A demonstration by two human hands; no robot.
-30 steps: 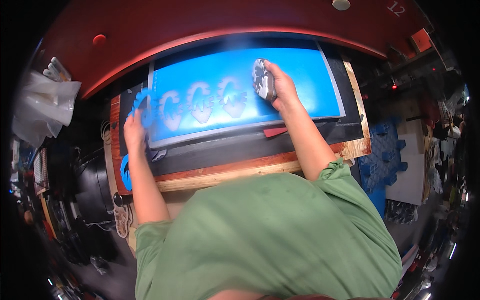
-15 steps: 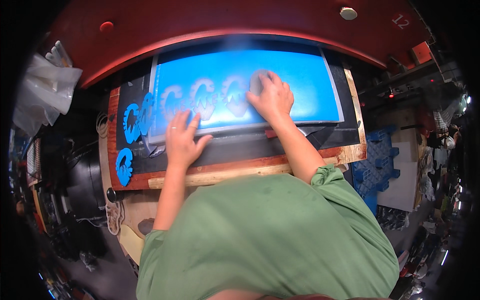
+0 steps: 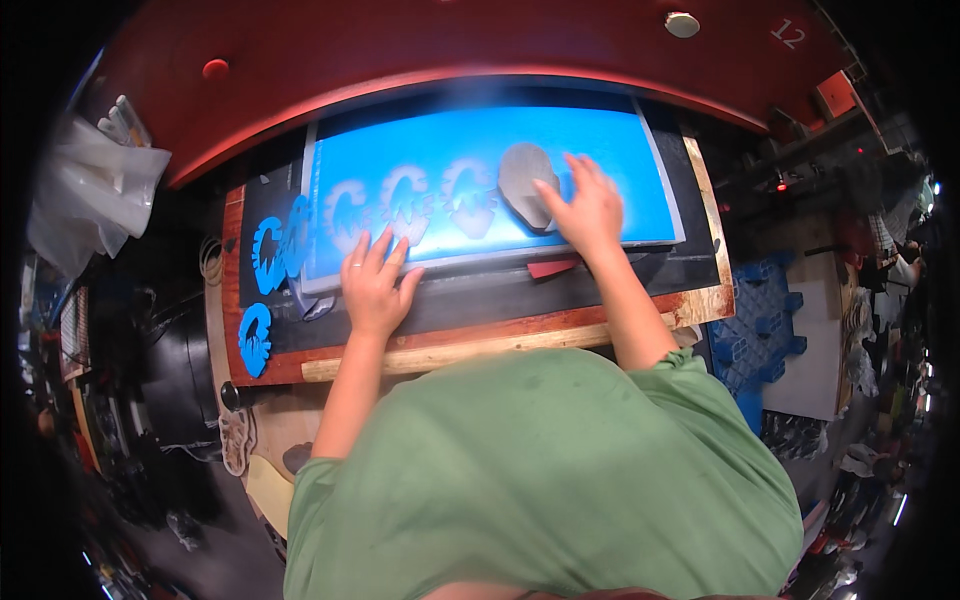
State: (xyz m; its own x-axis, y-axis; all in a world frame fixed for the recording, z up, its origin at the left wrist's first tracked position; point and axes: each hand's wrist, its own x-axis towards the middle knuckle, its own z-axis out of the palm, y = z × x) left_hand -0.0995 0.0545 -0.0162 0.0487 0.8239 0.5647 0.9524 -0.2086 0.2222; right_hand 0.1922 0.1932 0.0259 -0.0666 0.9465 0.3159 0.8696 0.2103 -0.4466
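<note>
A bright blue sheet (image 3: 400, 130) lies on a pale-edged board on the table. Three pale toothed shapes (image 3: 407, 205) show in a row across it. To their right stands a grey oval block (image 3: 525, 180), which looks like a cutting die. My right hand (image 3: 592, 212) is at the block's right edge, thumb against it and the other fingers stretched over the sheet. My left hand (image 3: 378, 290) rests with spread fingers at the sheet's near edge, below the pale shapes. Loose blue toothed pieces (image 3: 255, 340) lie at the left.
A large red machine part (image 3: 440, 40) spans the far side. The table has a wooden front edge (image 3: 450, 352). Clear plastic bags (image 3: 100, 195) hang at the far left. A blue plastic pallet (image 3: 755, 325) is on the right, and a knobbed black lever (image 3: 230, 397) at the front left.
My right hand has moved off the top of the grey block to its right side, uncovering it. The left hand stays by the sheet's near edge. The view has shifted slightly.
</note>
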